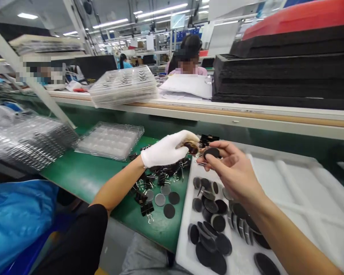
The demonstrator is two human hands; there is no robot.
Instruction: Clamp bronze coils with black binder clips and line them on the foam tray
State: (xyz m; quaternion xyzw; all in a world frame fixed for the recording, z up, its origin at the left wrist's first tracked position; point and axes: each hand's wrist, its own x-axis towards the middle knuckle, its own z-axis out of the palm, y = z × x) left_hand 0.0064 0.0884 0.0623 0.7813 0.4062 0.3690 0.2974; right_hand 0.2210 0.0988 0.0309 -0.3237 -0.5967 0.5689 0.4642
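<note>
My left hand [169,149], in a white glove with dark-stained fingertips, is closed around a small dark, shiny round piece [191,148], partly hidden by the fingers. Just to its right, my bare right hand [232,164] pinches a black disc [211,154] between thumb and fingers. Below the left hand, black binder clips [147,208] lie heaped on the green table, some with their wire handles up. Several loose grey and black discs [169,211] rest beside them. Under my right forearm, a white foam tray [186,229] holds many black discs, some stacked and some tilted.
Clear plastic trays [110,140] lie on the green table [83,173], with a taller stack [36,139] at left. A shelf [246,121] runs across behind, bearing more clear trays [124,86] and black foam sheets [283,80]. A person in blue [20,225] sits at left; another [189,57] faces across.
</note>
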